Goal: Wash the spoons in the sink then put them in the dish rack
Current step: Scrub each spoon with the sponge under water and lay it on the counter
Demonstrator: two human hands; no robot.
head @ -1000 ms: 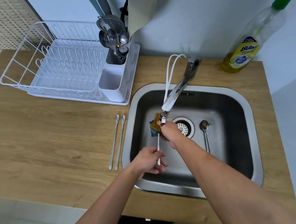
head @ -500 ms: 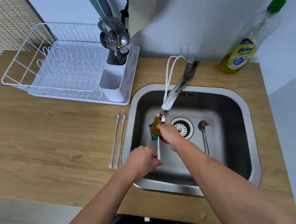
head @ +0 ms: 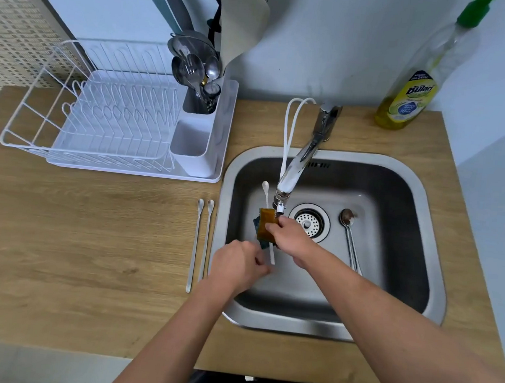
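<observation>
Over the steel sink (head: 422, 207), my left hand (head: 238, 265) grips the handle end of a long white spoon (head: 265, 190); its small bowl sticks out beyond the sponge. My right hand (head: 291, 236) holds a yellow and green sponge (head: 265, 225) wrapped round the spoon's shaft, just under the faucet tip (head: 280, 208). A dirty metal spoon (head: 349, 231) lies on the sink floor right of the drain. Two more long white spoons (head: 200, 242) lie side by side on the counter left of the sink. The white dish rack (head: 104, 115) stands at the back left.
The rack's cutlery holder (head: 197, 93) holds several metal utensils. A dish soap bottle (head: 415, 92) stands at the back right of the wooden counter. A white hose (head: 291, 124) loops beside the faucet. The drain strainer (head: 308, 221) sits mid-sink.
The white spoon has slid away from me through the sponge, so its bowl now shows beyond it. My left hand moved a little forward; my right hand stayed under the faucet.
</observation>
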